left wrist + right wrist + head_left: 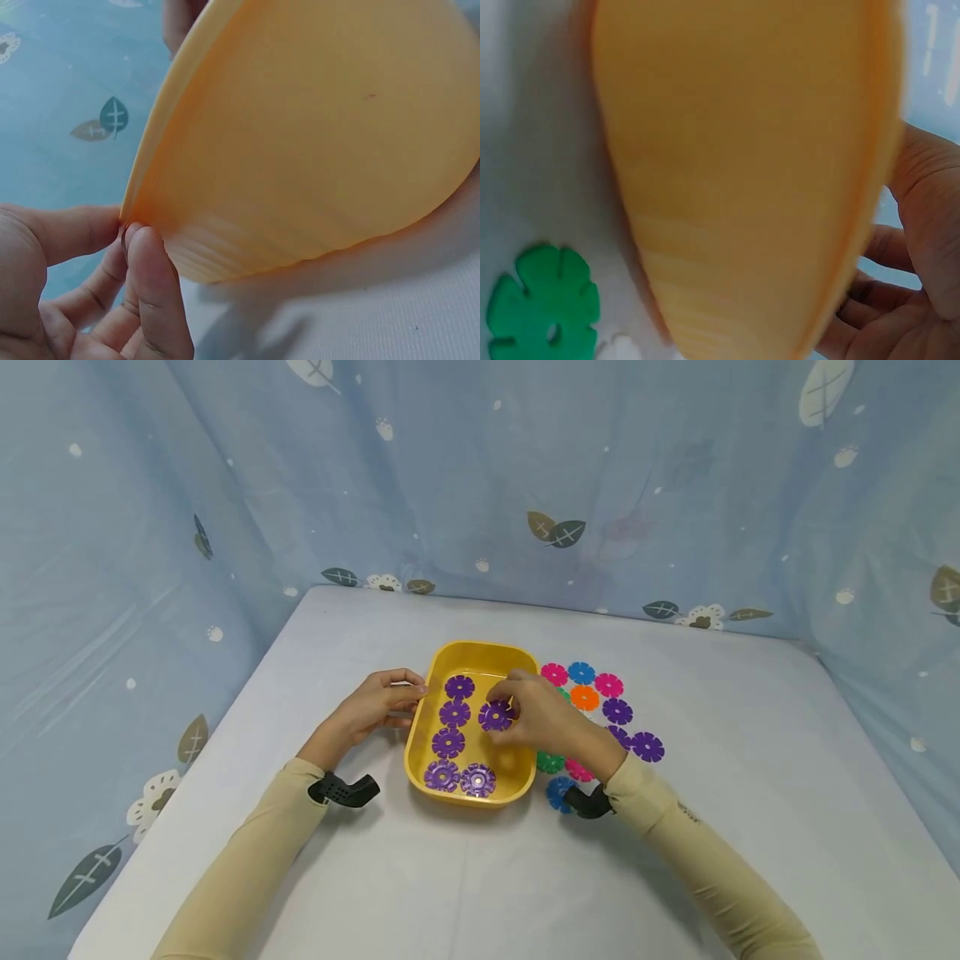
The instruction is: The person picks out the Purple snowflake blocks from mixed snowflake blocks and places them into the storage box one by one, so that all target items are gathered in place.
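Observation:
A yellow plastic basin [472, 653] stands on the white table, with several purple snowflake discs [448, 742] laid along its left side and bottom edge. My left hand [378, 703] pinches the basin's left rim between thumb and fingers, as the left wrist view [82, 277] shows close up. Over the right half of the basin, my right hand [546, 720] holds another purple snowflake disc [496, 717] by its edge. In the right wrist view, the basin's wall [742, 180] hides that disc and the fingertips.
Right of the basin lie loose snowflake discs in pink, blue, orange [584, 697], green [544, 307] and purple [648, 747], some partly under my right forearm. A blue patterned curtain [480, 485] hangs behind and beside the table [712, 860].

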Demonstrator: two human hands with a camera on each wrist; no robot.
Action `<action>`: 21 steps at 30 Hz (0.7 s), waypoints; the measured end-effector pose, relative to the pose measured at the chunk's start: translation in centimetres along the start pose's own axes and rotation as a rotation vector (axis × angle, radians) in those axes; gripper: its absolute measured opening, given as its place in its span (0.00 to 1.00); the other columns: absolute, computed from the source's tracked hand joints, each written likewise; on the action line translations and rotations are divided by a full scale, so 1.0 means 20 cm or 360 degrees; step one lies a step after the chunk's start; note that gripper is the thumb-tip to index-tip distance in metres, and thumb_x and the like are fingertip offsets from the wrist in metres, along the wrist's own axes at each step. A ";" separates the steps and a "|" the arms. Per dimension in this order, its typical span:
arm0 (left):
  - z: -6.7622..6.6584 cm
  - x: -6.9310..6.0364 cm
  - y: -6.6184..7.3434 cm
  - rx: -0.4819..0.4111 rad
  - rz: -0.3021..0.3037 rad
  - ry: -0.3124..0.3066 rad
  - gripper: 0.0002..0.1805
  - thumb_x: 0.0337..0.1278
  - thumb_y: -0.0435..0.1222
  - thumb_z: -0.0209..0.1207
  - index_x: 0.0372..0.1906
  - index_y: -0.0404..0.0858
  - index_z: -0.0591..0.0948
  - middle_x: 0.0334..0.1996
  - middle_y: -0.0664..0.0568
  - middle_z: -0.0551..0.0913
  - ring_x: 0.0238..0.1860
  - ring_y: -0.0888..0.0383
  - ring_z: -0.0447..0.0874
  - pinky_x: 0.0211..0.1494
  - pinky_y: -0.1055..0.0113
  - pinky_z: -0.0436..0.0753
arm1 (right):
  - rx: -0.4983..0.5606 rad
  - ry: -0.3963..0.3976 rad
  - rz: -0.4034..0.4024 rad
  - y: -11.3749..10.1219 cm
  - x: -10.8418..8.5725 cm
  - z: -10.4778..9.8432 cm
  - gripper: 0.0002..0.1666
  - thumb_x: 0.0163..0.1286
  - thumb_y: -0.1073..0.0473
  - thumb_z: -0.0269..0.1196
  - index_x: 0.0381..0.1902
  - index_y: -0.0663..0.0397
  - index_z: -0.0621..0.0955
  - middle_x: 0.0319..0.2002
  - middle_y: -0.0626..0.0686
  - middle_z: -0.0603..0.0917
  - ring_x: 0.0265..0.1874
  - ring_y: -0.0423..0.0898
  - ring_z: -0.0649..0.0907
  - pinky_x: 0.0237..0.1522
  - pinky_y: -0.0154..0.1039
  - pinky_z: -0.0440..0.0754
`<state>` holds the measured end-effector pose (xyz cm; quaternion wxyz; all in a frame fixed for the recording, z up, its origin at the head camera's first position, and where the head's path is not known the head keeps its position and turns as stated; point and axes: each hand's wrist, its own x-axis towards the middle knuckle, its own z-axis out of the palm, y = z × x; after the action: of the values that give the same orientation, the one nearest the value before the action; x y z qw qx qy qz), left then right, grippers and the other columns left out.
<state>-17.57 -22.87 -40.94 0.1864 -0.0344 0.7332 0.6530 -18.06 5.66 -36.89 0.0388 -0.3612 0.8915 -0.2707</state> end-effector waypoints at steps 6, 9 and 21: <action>0.00 0.01 -0.01 -0.0005 0.0013 0.0009 0.16 0.69 0.42 0.61 0.52 0.35 0.77 0.39 0.45 0.83 0.37 0.54 0.83 0.34 0.66 0.85 | -0.0033 -0.0062 0.0014 -0.01 0.00 0.05 0.27 0.52 0.50 0.80 0.49 0.54 0.86 0.38 0.48 0.77 0.37 0.43 0.76 0.39 0.32 0.82; 0.00 0.01 -0.01 -0.0008 0.0015 0.0009 0.16 0.69 0.41 0.61 0.52 0.35 0.77 0.39 0.45 0.83 0.37 0.54 0.83 0.34 0.66 0.85 | -0.0044 -0.0090 0.0007 -0.01 0.01 0.07 0.28 0.51 0.49 0.80 0.48 0.53 0.86 0.38 0.47 0.77 0.37 0.42 0.75 0.38 0.31 0.81; 0.01 0.00 0.00 -0.0023 0.0007 -0.0002 0.18 0.69 0.41 0.61 0.53 0.32 0.76 0.37 0.45 0.83 0.34 0.55 0.83 0.33 0.66 0.85 | -0.0060 -0.0201 0.0037 -0.02 0.02 0.13 0.29 0.51 0.48 0.80 0.50 0.53 0.86 0.39 0.47 0.78 0.38 0.41 0.76 0.40 0.29 0.82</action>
<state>-17.62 -22.55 -40.94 0.1851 -0.0337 0.7284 0.6588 -17.40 4.08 -38.85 0.0913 -0.3679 0.8963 -0.2300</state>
